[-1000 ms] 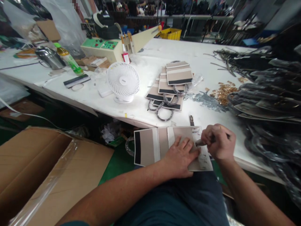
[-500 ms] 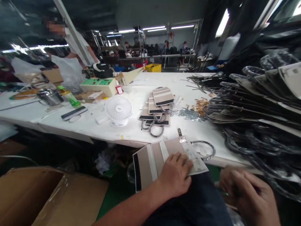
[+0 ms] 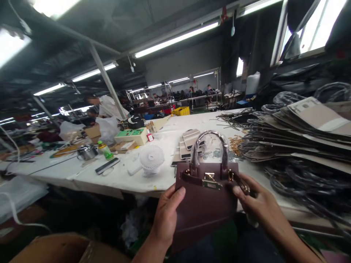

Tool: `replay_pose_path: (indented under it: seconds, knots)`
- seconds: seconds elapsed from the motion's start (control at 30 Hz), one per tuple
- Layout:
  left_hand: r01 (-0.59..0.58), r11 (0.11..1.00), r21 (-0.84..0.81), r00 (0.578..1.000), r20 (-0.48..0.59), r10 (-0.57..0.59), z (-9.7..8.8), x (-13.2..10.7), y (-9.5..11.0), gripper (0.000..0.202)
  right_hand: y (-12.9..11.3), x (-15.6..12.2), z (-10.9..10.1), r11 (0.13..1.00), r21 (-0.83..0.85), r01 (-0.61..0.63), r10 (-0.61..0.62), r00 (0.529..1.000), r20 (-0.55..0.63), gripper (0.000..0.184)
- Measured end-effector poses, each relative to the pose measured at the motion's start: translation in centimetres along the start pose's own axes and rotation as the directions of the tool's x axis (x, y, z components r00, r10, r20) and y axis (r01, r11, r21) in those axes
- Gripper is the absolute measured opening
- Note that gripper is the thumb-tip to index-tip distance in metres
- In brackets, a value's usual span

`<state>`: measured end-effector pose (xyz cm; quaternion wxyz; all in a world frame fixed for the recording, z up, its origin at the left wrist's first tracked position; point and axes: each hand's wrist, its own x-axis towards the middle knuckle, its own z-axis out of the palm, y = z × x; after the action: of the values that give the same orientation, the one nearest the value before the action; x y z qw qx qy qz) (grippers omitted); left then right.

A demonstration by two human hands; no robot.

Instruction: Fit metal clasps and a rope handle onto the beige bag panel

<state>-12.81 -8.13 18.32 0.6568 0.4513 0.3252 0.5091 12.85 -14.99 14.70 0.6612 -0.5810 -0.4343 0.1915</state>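
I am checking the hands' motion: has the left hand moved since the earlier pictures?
Yes. The left hand has left the flat tan card and now grips the left side of a maroon handbag, raised in front of the white table.

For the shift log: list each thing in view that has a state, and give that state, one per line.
handbag: held upright between both hands, flap shut, gold clasp fastened, handle standing up.
left hand: gripping the bag's left edge.
right hand: gripping the bag's right side by the strap end.
desk fan: upright on the white table; running or not cannot be told.
green bottle: upright, capped.
flat card pieces: stacked in a pile at right.
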Motion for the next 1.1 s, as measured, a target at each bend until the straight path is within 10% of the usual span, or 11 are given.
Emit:
replay_pose_path:
  seconds: [0.27,0.7,1.1]
  knots:
    - [0.062,0.997,0.048,0.996,0.066,-0.065,0.4,0.2,0.6,0.053,-3.2,0.0,0.8,0.984,-0.039,-0.176,0.177,0.984,0.019,0.079]
    - [-0.299,0.886,0.355,0.948,0.221,0.231,1.6,4.4,-0.7,0.050,-0.5,0.9,-0.6,0.911,0.117,-0.396,0.405,0.912,-0.060,0.073]
    - [-0.019,0.999,0.028,0.998,0.062,0.018,2.4,3.5,-2.9,0.062,2.3,2.2,-1.4,0.862,0.170,-0.478,0.495,0.866,-0.076,0.066]
